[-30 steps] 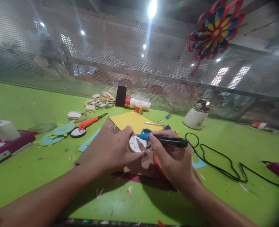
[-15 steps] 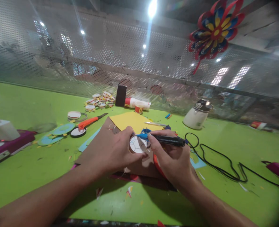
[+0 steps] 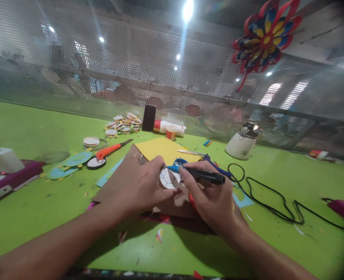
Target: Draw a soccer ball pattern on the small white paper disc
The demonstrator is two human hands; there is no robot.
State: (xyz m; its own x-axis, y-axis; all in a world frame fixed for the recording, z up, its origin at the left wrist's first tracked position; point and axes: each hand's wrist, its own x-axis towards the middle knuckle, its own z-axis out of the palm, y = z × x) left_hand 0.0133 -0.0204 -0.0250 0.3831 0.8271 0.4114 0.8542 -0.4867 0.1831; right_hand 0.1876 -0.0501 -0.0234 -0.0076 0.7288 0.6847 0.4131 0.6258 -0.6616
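Note:
My left hand (image 3: pixel 144 182) is closed on a small round white disc (image 3: pixel 168 181), thumb at its lower edge and fingers at its upper left. Black lines on the disc form a football-like pattern, with blue dots at the upper left. In my right hand (image 3: pixel 211 192) is a black marker (image 3: pixel 205 175) with a blue front end, its tip at the disc's top. Brown card (image 3: pixel 117 171) lies under both hands, with yellow paper (image 3: pixel 157 147) behind. Something red beneath my right hand is mostly hidden.
An orange-handled cutter (image 3: pixel 110 149), blue paper discs (image 3: pixel 78 158) and a power strip (image 3: pixel 20 179) lie left. Behind are a pile of small discs (image 3: pixel 123 124), a dark phone (image 3: pixel 149 118) and a paper cup (image 3: pixel 171 133). A kettle (image 3: pixel 241 142) and black cable (image 3: pixel 276 208) are right.
My right hand and the marker have shifted slightly left and down, the marker's tip staying near the disc's top edge. My left hand and the disc look almost unmoved.

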